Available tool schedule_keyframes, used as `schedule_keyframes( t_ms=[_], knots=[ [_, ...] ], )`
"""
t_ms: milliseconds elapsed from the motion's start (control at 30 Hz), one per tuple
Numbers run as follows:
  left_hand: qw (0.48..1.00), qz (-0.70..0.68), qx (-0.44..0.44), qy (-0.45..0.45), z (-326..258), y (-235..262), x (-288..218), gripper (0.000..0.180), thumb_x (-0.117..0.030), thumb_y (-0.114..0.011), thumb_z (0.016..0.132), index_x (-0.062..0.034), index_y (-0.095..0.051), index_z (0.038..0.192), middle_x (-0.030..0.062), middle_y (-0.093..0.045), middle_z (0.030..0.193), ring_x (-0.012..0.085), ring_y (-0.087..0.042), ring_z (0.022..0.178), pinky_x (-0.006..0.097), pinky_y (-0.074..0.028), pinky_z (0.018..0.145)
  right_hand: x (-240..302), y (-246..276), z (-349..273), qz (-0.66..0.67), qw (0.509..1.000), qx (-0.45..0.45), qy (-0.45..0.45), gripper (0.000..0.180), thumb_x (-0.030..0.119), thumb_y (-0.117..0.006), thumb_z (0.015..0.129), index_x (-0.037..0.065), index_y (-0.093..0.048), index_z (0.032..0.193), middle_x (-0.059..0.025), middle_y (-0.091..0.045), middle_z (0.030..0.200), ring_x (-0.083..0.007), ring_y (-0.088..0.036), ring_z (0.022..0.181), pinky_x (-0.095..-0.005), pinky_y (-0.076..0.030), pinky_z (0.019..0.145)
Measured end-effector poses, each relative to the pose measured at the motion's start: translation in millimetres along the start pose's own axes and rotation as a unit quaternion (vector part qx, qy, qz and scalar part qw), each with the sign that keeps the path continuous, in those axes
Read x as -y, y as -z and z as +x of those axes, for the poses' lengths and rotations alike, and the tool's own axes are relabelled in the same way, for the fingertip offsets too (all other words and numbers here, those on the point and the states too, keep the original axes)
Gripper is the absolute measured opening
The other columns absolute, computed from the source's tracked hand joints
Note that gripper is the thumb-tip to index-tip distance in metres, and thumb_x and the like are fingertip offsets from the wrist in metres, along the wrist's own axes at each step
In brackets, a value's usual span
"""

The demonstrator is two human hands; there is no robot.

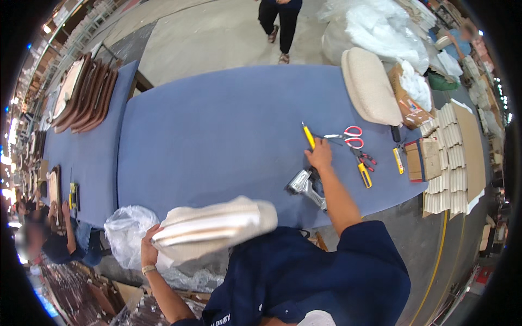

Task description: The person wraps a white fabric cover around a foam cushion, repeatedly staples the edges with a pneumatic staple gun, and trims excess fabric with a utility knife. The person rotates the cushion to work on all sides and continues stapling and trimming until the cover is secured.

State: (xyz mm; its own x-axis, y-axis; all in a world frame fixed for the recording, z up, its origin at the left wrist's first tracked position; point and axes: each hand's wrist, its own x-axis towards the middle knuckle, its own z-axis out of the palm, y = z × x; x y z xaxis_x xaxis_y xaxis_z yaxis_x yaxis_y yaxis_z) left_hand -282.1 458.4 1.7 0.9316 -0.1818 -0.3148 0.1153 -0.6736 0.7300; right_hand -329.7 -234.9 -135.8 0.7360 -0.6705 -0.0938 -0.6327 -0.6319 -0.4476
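Observation:
My left hand point(150, 244) is closed on the end of a cream upholstered seat pad point(217, 225), held tilted above the near edge of the table, partly smeared by motion. My right hand point(319, 155) reaches across the blue table, its fingers closed on the lower end of a yellow-handled tool with a thin pointed tip point(308, 135). Beside my right forearm lies a silver and black staple gun point(307, 186). Red-handled scissors point(350, 136), red-and-black pliers point(366, 158) and another yellow-handled tool point(364, 175) lie to the right of that hand.
Cream pads point(370, 87) are stacked at the far right, next to a cardboard box point(410, 98). A yellow cutter point(398, 161) and a small box point(424, 160) lie near the right edge. Brown pads point(95, 98) stand at left. Clear plastic point(130, 231) hangs nearby. Other people work around.

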Motion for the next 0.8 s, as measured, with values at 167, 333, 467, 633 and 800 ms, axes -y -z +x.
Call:
schedule_keyframes(
  t_ms=[167, 333, 467, 633, 800],
  knots=[
    [0.99, -0.083, -0.101, -0.056, 27.8, -26.0, 11.9, 0.057, -0.004, -0.07, 0.093, -0.0141, -0.058, 0.147, 0.0202, -0.045, 0.159, 0.0316, -0.052, 0.14, 0.04, -0.043, 0.116, 34.8, -21.2, 38.5, 0.071, 0.993, 0.098, -0.014, 0.056, 0.022, -0.075, 0.088, -0.001, -0.05, 0.132, -0.0236, -0.071, 0.115, -0.0401, -0.072, 0.106, -0.0497, -0.057, 0.089],
    [0.924, -0.212, -0.319, -0.026, 9.9, -118.2, 62.2, 0.068, -0.04, -0.047, 0.11, -0.0125, -0.021, 0.166, 0.0164, -0.038, 0.163, 0.0311, -0.041, 0.147, 0.044, -0.036, 0.12, 190.4, -76.9, -62.2, 0.381, 0.81, 0.42, 0.147, 0.044, 0.011, -0.072, 0.091, 0.0, -0.048, 0.126, -0.0107, -0.067, 0.095, -0.0196, -0.069, 0.064, -0.0382, -0.058, 0.061],
    [0.756, -0.629, -0.175, 0.051, 32.0, -275.1, 0.6, 0.065, -0.047, -0.043, 0.109, -0.0076, -0.035, 0.16, 0.0134, -0.044, 0.16, 0.0297, -0.043, 0.146, 0.045, -0.036, 0.12, 243.9, -70.3, -127.2, 0.328, 0.794, 0.424, 0.285, 0.039, 0.021, -0.068, 0.091, 0.0, -0.056, 0.12, -0.0162, -0.066, 0.102, -0.0273, -0.066, 0.101, -0.042, -0.051, 0.089],
    [0.636, -0.764, -0.09, 0.067, 26.9, -321.8, -20.9, 0.056, -0.039, -0.043, 0.111, -0.0039, -0.042, 0.154, 0.0169, -0.056, 0.146, 0.0286, -0.061, 0.125, 0.042, -0.054, 0.104, 249.6, -76.6, -169.8, 0.389, 0.77, 0.437, 0.256, 0.034, 0.025, -0.064, 0.098, 0.003, -0.063, 0.124, -0.0119, -0.067, 0.11, -0.0216, -0.062, 0.107, -0.0376, -0.047, 0.101],
    [0.655, -0.746, -0.056, 0.104, 74.2, -259.7, -90.8, 0.051, -0.038, -0.045, 0.111, -0.0037, -0.047, 0.148, 0.016, -0.064, 0.133, 0.0267, -0.068, 0.107, 0.039, -0.06, 0.091, 268.2, -40.2, -171.0, 0.457, 0.829, 0.258, 0.19, 0.028, 0.023, -0.06, 0.104, 0.002, -0.06, 0.122, -0.0125, -0.068, 0.107, -0.0204, -0.063, 0.099, -0.0385, -0.051, 0.091]
  ],
)
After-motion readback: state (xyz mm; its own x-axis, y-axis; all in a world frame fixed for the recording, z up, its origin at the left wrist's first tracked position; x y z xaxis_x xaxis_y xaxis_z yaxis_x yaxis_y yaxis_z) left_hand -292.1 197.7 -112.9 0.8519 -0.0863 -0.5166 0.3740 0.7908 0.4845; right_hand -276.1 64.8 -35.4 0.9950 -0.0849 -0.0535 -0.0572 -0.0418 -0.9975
